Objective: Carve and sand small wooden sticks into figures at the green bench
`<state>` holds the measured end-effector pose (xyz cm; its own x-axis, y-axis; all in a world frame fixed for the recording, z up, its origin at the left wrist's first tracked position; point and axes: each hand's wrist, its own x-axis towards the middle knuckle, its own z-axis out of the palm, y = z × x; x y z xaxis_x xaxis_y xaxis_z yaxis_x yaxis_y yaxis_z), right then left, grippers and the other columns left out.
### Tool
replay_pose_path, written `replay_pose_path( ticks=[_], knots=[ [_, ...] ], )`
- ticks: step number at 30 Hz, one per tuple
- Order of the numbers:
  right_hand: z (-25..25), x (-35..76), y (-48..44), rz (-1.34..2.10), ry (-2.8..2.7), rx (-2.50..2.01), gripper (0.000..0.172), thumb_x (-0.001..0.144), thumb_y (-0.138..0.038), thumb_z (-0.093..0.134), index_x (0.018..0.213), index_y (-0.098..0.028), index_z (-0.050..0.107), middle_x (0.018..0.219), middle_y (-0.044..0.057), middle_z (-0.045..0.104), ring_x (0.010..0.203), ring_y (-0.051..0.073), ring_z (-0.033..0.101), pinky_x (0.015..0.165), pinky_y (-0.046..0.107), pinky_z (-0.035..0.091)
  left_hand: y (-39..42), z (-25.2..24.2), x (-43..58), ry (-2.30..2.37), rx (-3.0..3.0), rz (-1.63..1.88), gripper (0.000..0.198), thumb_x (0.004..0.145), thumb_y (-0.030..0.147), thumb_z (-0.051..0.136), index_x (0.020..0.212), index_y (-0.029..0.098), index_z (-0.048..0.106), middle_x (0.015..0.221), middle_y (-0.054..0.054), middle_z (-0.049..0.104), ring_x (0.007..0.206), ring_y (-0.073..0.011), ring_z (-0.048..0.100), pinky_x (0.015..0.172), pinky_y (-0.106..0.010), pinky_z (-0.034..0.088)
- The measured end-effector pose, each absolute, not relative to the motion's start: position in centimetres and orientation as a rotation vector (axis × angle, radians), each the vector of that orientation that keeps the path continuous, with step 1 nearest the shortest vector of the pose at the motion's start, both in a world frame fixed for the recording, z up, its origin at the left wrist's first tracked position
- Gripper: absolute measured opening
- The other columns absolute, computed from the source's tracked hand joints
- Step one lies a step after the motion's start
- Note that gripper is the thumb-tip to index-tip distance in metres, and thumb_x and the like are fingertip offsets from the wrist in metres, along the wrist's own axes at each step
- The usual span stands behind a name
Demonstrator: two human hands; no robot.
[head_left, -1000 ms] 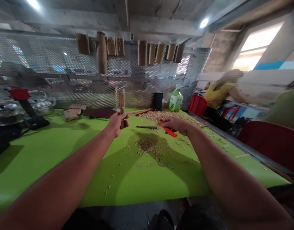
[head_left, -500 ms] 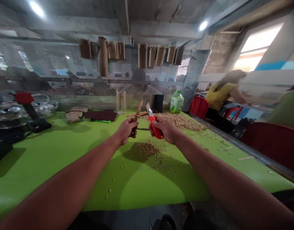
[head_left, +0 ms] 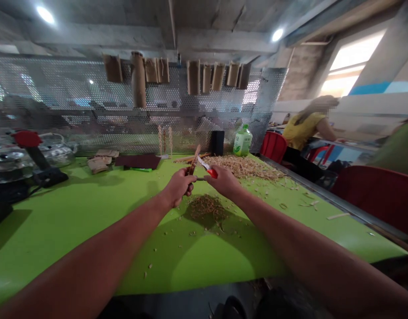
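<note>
The left hand (head_left: 179, 186) is closed around a brown wood piece (head_left: 196, 156), which sticks up at a slant from the fist. The right hand (head_left: 225, 179) is clamped on a red-handled knife (head_left: 211, 172), its bright blade pointing up beside the wood; whether the edge touches it, I cannot tell. Both hands, and the wood piece with them, are nearer the wearer than the green bottle (head_left: 242, 141) and left of it. A slim dark tool (head_left: 201, 179) shows between the hands, mostly hidden. Closer to the wearer than the bottle, and to its left, a brown heap of shavings (head_left: 207, 206) lies on the green tabletop (head_left: 124, 248). Pale shavings (head_left: 245, 167) spread just in front of the bottle. A black block (head_left: 218, 142) stands near the bottle's left side; two pale twisted sticks (head_left: 171, 141) and a dark sheet (head_left: 137, 161) are farther left. Behind the bottle rises a perforated screen (head_left: 180, 119); right of it sits a person in yellow (head_left: 300, 131).
</note>
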<state>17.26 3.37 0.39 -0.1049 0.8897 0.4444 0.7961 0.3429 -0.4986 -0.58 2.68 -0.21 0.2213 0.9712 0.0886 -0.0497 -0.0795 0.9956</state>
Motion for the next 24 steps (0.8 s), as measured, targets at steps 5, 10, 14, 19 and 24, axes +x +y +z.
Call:
replay_pose_path(
  ticks=[5,10,14,19,24],
  knots=[
    [0.4,16.8,3.4,0.649,-1.719,-1.406,0.033,0.079,-0.051,0.062,0.082,-0.018,0.059,0.064,0.001,0.061,0.051,0.010,0.046,0.046,0.021,0.033,2.0,-0.3,0.0,1.007,1.571,1.059,0.038,0.079,0.018,0.062,0.117,0.018,0.058,0.055,0.007,0.045,0.040,-0.0071,0.042,0.039,-0.018,0.030],
    [0.2,16.8,3.3,0.913,-1.617,-1.211,0.021,0.077,-0.038,0.064,0.079,-0.018,0.057,0.058,-0.003,0.056,0.040,0.006,0.039,0.036,0.019,0.029,1.5,-0.3,0.4,1.050,1.730,0.995,0.027,0.078,0.016,0.060,0.105,0.015,0.061,0.053,0.008,0.044,0.040,-0.0069,0.039,0.042,-0.020,0.031],
    [0.0,17.1,3.5,1.004,-1.559,-1.087,0.014,0.074,-0.031,0.060,0.073,-0.019,0.053,0.054,-0.004,0.055,0.037,0.006,0.039,0.035,0.019,0.028,1.4,-0.1,0.2,1.074,1.749,0.956,0.031,0.079,0.016,0.059,0.110,0.015,0.060,0.053,0.008,0.043,0.041,-0.0073,0.039,0.042,-0.019,0.032],
    [-0.2,18.0,4.4,0.824,-1.536,-1.281,0.009,0.073,-0.027,0.056,0.071,-0.020,0.052,0.053,-0.004,0.054,0.041,0.008,0.041,0.040,0.020,0.030,1.5,0.1,-0.2,1.076,1.646,0.997,0.036,0.080,0.018,0.061,0.116,0.015,0.058,0.057,0.006,0.045,0.042,-0.0076,0.041,0.040,-0.018,0.031],
    [-0.3,19.0,5.3,0.337,-1.734,-1.464,0.021,0.079,-0.038,0.055,0.088,-0.019,0.060,0.069,0.000,0.061,0.059,0.013,0.051,0.055,0.023,0.034,1.8,0.3,-0.5,1.049,1.494,1.074,0.023,0.082,0.017,0.059,0.105,0.015,0.058,0.054,0.007,0.042,0.042,-0.0076,0.040,0.039,-0.017,0.030]
  ],
)
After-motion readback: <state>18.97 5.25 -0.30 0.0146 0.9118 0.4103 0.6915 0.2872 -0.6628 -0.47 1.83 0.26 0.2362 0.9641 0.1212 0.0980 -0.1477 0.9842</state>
